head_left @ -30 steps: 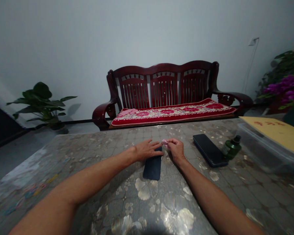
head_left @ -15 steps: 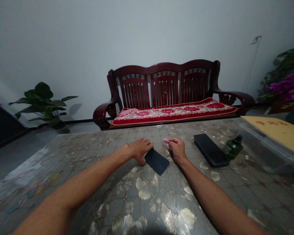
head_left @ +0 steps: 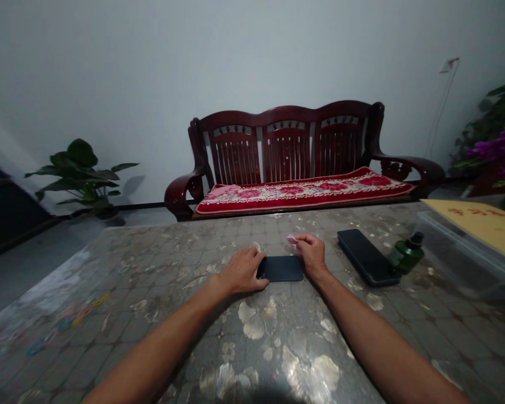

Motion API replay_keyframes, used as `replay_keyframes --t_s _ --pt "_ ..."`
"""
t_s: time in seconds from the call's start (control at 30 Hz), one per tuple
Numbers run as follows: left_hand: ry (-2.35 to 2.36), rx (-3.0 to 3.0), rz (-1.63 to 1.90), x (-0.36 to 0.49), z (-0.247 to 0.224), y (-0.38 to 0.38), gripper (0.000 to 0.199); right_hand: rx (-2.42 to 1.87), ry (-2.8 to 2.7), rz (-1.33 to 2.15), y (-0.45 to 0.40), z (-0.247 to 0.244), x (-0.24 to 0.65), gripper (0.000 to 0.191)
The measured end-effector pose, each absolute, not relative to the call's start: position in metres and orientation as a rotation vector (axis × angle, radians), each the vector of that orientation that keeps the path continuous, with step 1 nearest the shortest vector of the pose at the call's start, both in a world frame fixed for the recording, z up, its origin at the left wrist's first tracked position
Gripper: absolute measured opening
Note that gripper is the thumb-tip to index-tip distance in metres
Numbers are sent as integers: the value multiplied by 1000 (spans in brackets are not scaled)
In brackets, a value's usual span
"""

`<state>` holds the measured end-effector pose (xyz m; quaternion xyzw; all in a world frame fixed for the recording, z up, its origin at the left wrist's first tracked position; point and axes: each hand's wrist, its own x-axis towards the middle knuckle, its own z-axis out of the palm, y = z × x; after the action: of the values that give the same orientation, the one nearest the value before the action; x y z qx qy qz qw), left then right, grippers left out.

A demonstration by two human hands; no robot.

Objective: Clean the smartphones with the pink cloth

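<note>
A dark smartphone lies flat on the patterned tabletop, its long side running left to right. Around its left end, my left hand is closed, thumb on the near edge and fingers on the far edge. My right hand pinches a small, crumpled pink cloth between thumb and fingertips, just beyond the phone's right end. Part of the cloth is hidden by the fingers.
On the right are a black flat case-like object, a green bottle with a black cap, and a clear plastic box under a yellow sheet. Colourful rubber bands lie at left. A wooden bench stands behind the table.
The phone has turned from a slant to lying straight across. My left hand has moved nearer to me along with it. My right hand still holds the pink cloth; the view has shifted slightly.
</note>
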<state>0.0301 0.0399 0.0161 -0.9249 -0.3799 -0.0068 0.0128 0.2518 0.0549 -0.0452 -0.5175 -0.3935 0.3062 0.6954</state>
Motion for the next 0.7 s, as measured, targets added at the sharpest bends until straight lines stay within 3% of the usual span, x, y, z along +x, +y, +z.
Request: replay_keyframes --t_s 0.2,0.37,0.5,0.7 --pt "-1353 -2800 -180 38 3 26 53 -1155 -1105 549 43 -37 253 10" --pt "-1454 -2882 -236 16 -4 24 74 -1150 -1518 354 32 -34 248 25" --pt "-1491 -2981 -359 -1 -16 27 71 -1306 -1909 155 25 -31 241 29" --pt "-1433 -3035 -519 -5 -27 33 61 -1611 -2157 126 17 -15 232 26"
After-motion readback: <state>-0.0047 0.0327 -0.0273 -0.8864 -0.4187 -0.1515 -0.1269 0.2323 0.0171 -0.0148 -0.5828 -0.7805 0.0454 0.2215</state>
